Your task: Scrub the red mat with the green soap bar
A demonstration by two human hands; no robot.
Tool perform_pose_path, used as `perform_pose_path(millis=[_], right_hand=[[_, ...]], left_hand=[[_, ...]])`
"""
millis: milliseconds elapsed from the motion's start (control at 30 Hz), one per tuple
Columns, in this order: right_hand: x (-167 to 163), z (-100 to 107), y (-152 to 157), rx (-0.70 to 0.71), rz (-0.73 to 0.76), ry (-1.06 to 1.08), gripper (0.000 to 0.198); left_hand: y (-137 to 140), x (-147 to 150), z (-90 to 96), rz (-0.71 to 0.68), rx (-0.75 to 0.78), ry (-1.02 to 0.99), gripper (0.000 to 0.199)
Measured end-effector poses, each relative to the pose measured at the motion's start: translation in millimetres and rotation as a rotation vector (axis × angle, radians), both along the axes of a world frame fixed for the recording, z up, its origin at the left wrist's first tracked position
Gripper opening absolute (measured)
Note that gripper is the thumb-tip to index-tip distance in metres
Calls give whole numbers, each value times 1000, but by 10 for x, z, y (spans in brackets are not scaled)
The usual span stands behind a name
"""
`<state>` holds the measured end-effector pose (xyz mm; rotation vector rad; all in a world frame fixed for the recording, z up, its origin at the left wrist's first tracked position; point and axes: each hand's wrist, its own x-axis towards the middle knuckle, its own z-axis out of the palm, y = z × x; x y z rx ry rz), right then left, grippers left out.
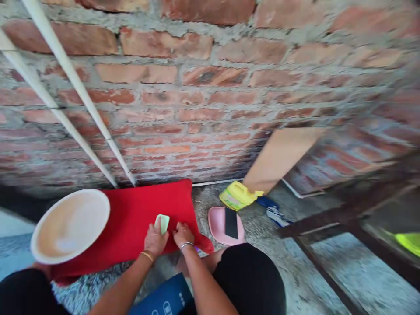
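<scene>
A red cloth [138, 214] lies spread on the concrete floor below a brick wall. My left hand [155, 240] holds a pale green bar of soap [162, 222] against the cloth. My right hand [183, 234] presses its fingers on the red cloth just right of the soap, pinning the fabric. Both wrists wear bangles.
A white basin [70, 225] stands at the cloth's left. A pink slipper [226, 225] and a yellow jug [238, 195] lie to the right, beside a leaning board [282, 155]. Two white pipes [75, 87] run down the wall. A dark wooden frame [348, 218] is at right.
</scene>
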<state>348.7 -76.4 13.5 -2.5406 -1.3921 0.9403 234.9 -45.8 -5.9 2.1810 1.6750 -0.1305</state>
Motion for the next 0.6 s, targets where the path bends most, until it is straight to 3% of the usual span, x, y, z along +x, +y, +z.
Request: perform_pose_path(millis=[267,367,467,600], right_hand=[[-51,-58,111,-50,6,-5,13],[-64,-67,145,-79,-3,-24,16],[-59,-97,166,-102,6,-38,18],[-45,-146,162,-125,17,-47,19]], left_hand=[[719,-1060,354,602,72,122,58],[776,-1154,321,698,51,141,60],[564,-798,202,583,45,109,62],[231,-185,114,155,-72,-58,67]])
